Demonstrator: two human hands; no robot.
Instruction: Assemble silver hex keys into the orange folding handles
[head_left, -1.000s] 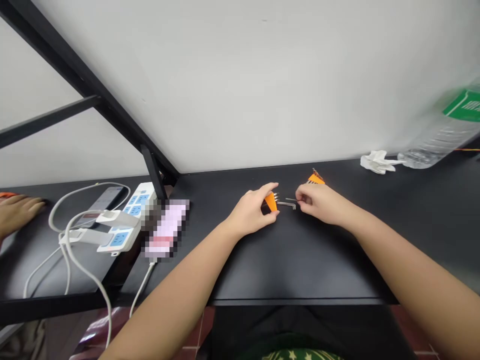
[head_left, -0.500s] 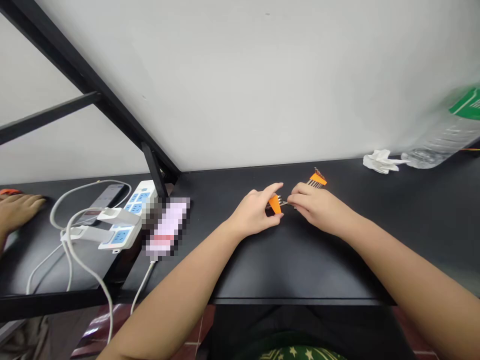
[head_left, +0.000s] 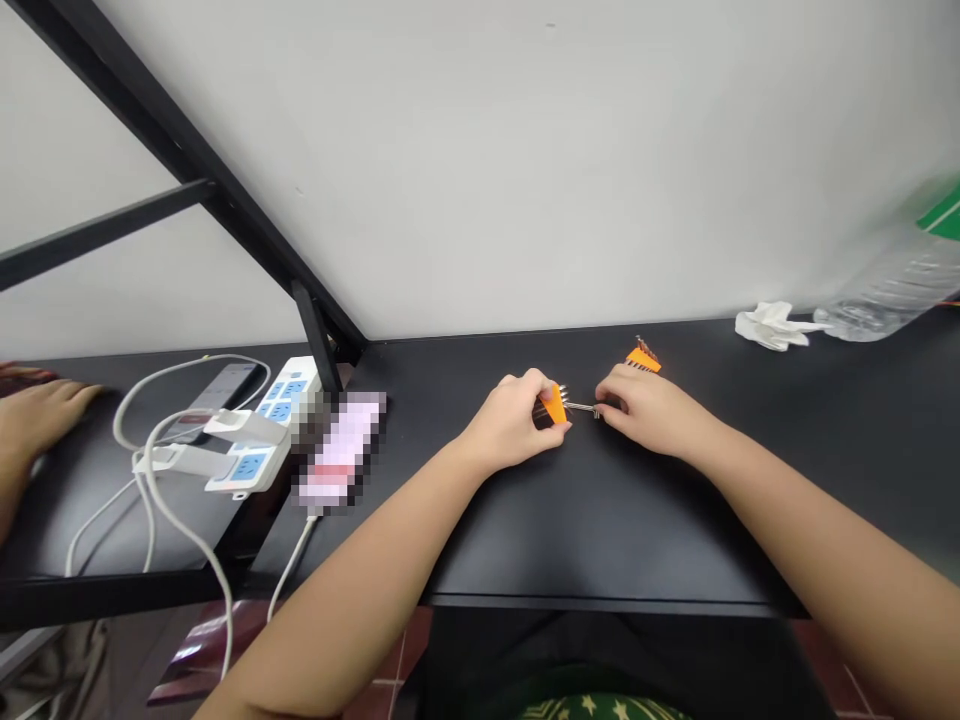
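Observation:
My left hand [head_left: 506,422] is closed around an orange holder [head_left: 555,404], thumb and fingers gripping its ends. Several short metal tips stick up from the holder's far side. One thin silver hex key [head_left: 579,406] reaches out of it to the right, farther than the others. At that key's bent outer end, my right hand [head_left: 645,405] has its thumb and fingertips pinched. Just behind my right hand, a second orange holder [head_left: 643,359] with several metal rods lies on the black desk [head_left: 600,520], partly hidden by the fingers.
A white power strip [head_left: 270,425] with chargers and cables stands left, beside a blurred-out phone [head_left: 345,450]. Another phone [head_left: 221,395] lies beyond a black metal frame [head_left: 315,330]. Another person's hand [head_left: 49,415] rests far left. Crumpled tissue [head_left: 774,326] and a clear bottle [head_left: 885,295] are right.
My right hand has shifted slightly right, away from the left. More of the silver hex key shows between my hands. My left fingers have closed in on the orange holder.

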